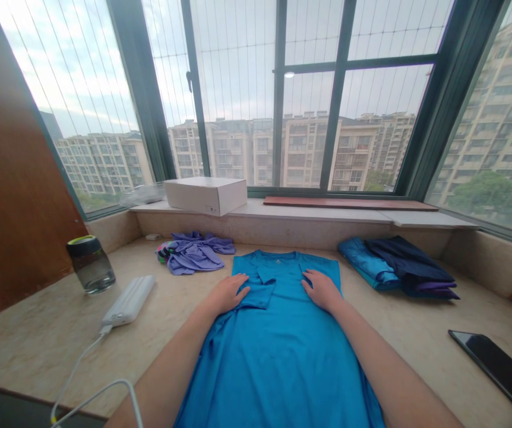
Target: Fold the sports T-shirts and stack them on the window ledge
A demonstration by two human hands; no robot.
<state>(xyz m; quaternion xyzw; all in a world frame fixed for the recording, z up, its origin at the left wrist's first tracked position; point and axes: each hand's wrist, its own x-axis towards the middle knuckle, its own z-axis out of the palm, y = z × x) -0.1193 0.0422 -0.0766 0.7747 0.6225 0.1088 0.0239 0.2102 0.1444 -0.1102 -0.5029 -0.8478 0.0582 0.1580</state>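
Observation:
A bright blue T-shirt (278, 345) lies flat on the stone window ledge (37, 339), collar away from me, with both sleeves folded inward over the chest. My left hand (228, 292) rests flat on the folded left sleeve, fingers stretched out. Flat on the shirt's right shoulder area lies my right hand (321, 289), fingers spread. Neither hand grips the cloth.
A crumpled purple garment (196, 252) lies at the back left, a stack of folded blue, navy and purple clothes (398, 267) at the back right. A bottle (90, 264) and a white power bank (129, 300) with cable sit left. A phone (501, 368) lies right. A white box (206, 194) stands on the sill.

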